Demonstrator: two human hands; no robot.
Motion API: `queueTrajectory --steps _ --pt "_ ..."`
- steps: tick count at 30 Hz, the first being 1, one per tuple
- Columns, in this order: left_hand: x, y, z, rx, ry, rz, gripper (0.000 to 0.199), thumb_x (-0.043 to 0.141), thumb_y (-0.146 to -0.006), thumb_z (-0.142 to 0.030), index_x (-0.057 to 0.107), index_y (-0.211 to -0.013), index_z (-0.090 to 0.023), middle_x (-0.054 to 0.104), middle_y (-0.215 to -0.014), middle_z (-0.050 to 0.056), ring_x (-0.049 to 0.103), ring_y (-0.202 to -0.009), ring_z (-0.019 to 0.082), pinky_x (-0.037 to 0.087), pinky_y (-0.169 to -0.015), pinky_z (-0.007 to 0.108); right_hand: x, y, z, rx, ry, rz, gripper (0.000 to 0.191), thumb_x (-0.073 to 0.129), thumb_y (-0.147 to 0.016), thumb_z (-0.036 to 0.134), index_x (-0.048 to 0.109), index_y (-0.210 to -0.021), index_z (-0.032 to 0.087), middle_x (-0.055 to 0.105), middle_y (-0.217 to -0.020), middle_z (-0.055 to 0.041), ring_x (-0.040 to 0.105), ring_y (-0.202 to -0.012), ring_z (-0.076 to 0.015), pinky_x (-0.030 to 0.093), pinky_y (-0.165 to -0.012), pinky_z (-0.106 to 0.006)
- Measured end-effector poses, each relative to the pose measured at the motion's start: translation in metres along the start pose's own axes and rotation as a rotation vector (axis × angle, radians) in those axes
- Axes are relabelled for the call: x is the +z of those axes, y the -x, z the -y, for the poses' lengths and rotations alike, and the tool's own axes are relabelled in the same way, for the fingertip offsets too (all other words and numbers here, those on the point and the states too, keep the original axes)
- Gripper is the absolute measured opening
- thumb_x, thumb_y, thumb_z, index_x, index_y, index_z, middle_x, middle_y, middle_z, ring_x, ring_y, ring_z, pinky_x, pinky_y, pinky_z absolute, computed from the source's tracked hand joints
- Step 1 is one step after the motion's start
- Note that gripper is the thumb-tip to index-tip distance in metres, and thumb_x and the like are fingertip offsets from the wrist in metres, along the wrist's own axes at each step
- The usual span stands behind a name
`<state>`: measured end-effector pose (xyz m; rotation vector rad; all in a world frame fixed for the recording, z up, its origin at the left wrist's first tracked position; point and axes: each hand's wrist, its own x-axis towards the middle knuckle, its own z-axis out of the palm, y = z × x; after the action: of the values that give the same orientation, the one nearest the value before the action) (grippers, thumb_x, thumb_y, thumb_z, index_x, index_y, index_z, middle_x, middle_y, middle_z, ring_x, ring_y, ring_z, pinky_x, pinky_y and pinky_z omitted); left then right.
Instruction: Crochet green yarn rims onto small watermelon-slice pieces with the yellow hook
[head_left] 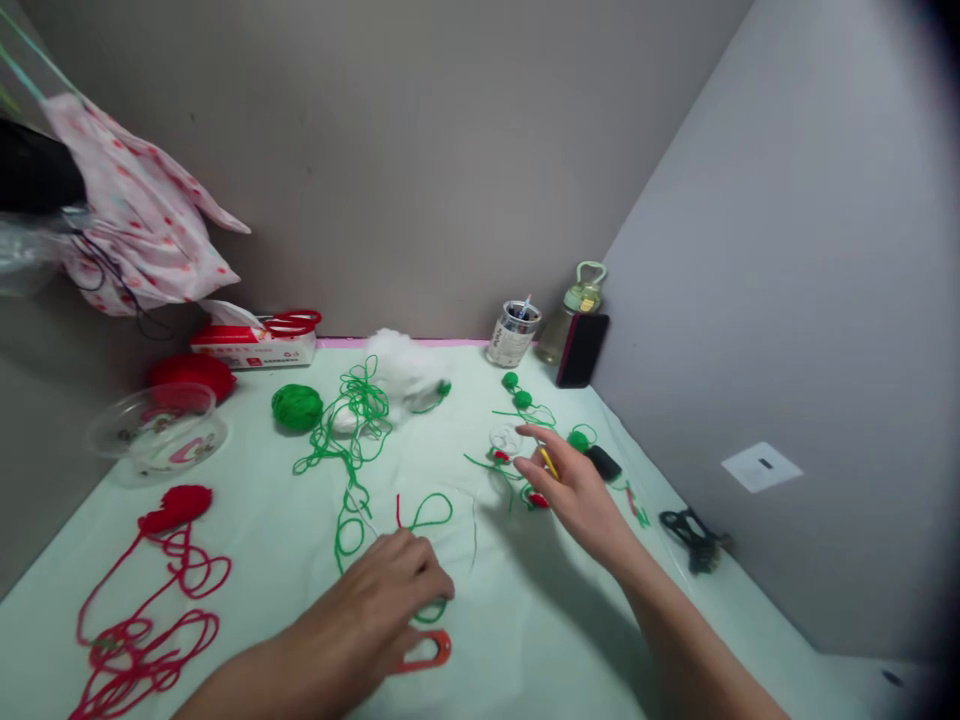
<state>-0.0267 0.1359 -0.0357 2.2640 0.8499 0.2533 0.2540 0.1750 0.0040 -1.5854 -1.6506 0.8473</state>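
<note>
My left hand (390, 605) is low over the table with its fingers curled down around green yarn (435, 510). Loops of that yarn come out on both sides, with a short red strand (398, 510) beside them; the fingertips are partly hidden. Just below the thumb lies an orange thread snip (431, 652). My right hand (566, 485) is raised at centre right, closed on a slim yellow-handled tool (550, 462), which looks like a crochet hook; its tip is blurred. Beyond its fingertips are a small clear round dish (505, 440) and small red-and-green pieces (538, 498).
Red yarn (176, 510) trails along the left, near a clear plastic bowl (180, 430). Behind are a green yarn ball (298, 408), tangled green yarn, white stuffing (405, 365), red scissors (292, 322) on a box, a can (514, 335), a bottle and a phone (583, 350). A black clip (697, 540) lies right.
</note>
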Motion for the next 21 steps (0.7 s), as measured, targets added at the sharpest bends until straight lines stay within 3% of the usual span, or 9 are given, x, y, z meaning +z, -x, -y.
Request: queueTrajectory --steps 3,5,7,11,14,16,19,21 --pt "-0.008 0.006 0.02 -0.052 -0.161 -0.111 0.035 0.042 -0.091 -0.001 0.067 -0.101 -0.023 0.068 -0.1 0.007 0.058 -0.093 0.024 0.046 -0.086 0.037 -0.004 -0.013 0.015 -0.115 0.08 0.16 0.048 0.042 -0.104 0.053 0.074 -0.111 0.018 0.064 -0.079 -0.0039 0.06 -0.074 -0.0195 0.046 -0.07 -0.032" --pt "-0.019 0.013 0.027 -0.155 -0.238 -0.203 0.03 0.044 -0.092 -0.007 0.069 -0.099 -0.023 0.068 -0.098 0.007 0.058 -0.093 0.027 0.046 -0.085 0.04 -0.004 -0.032 0.028 -0.191 0.194 0.132 0.043 0.041 -0.105 0.044 0.072 -0.121 0.019 0.069 -0.087 -0.0064 0.062 -0.077 -0.0204 0.047 -0.077 -0.035" --pt "-0.035 0.021 0.025 -0.207 -0.212 -0.204 0.023 0.052 -0.094 -0.019 0.07 -0.106 -0.025 0.069 -0.105 0.008 0.062 -0.098 0.028 0.047 -0.086 0.039 0.005 -0.06 0.04 -0.255 0.277 0.112 0.04 0.042 -0.105 0.033 0.065 -0.136 0.02 0.072 -0.096 -0.0079 0.064 -0.086 -0.022 0.048 -0.083 -0.036" --pt "-0.073 0.021 0.012 -0.226 -0.113 -0.203 0.02 0.06 -0.093 -0.033 0.074 -0.107 -0.028 0.072 -0.104 0.006 0.068 -0.101 0.028 0.049 -0.086 0.035 0.047 -0.124 0.052 -0.244 0.298 0.114 0.052 0.061 -0.101 0.036 0.051 -0.15 0.022 0.074 -0.111 -0.01 0.066 -0.101 -0.0255 0.049 -0.093 -0.039" --pt "-0.1 -0.008 0.018 -0.21 -0.035 -0.268 0.024 0.067 -0.09 -0.039 0.076 -0.11 -0.028 0.074 -0.111 0.007 0.071 -0.102 0.028 0.052 -0.089 0.036 0.08 -0.162 0.052 -0.136 0.3 0.096 0.043 0.067 -0.099 0.033 0.06 -0.137 0.015 0.073 -0.116 -0.0133 0.068 -0.107 -0.0272 0.053 -0.097 -0.045" --pt "-0.112 -0.041 0.031 -0.2 0.017 -0.378 0.034 0.069 -0.09 -0.038 0.073 -0.121 -0.024 0.073 -0.116 0.008 0.072 -0.1 0.027 0.055 -0.09 0.038 0.093 -0.178 0.051 -0.083 0.287 0.082 0.036 0.066 -0.1 0.037 0.064 -0.13 0.017 0.069 -0.128 -0.0114 0.068 -0.112 -0.0256 0.058 -0.097 -0.047" --pt "-0.12 -0.093 0.055 -0.233 -0.004 -0.552 0.054 0.069 -0.09 -0.029 0.059 -0.143 -0.02 0.059 -0.142 0.016 0.069 -0.112 0.028 0.056 -0.094 0.042 0.097 -0.19 0.051 -0.05 0.226 0.071 0.036 0.066 -0.101 0.038 0.064 -0.131 0.019 0.065 -0.134 -0.0106 0.068 -0.114 -0.0251 0.06 -0.096 -0.047" --pt "-0.122 -0.12 0.069 -0.244 -0.035 -0.622 0.071 0.079 -0.084 -0.026 0.052 -0.149 -0.021 0.05 -0.152 0.019 0.067 -0.117 0.031 0.056 -0.098 0.046 0.094 -0.192 0.052 -0.058 0.157 0.097 0.036 0.066 -0.1 0.039 0.064 -0.129 0.017 0.067 -0.131 -0.0097 0.069 -0.112 -0.0259 0.061 -0.094 -0.047"
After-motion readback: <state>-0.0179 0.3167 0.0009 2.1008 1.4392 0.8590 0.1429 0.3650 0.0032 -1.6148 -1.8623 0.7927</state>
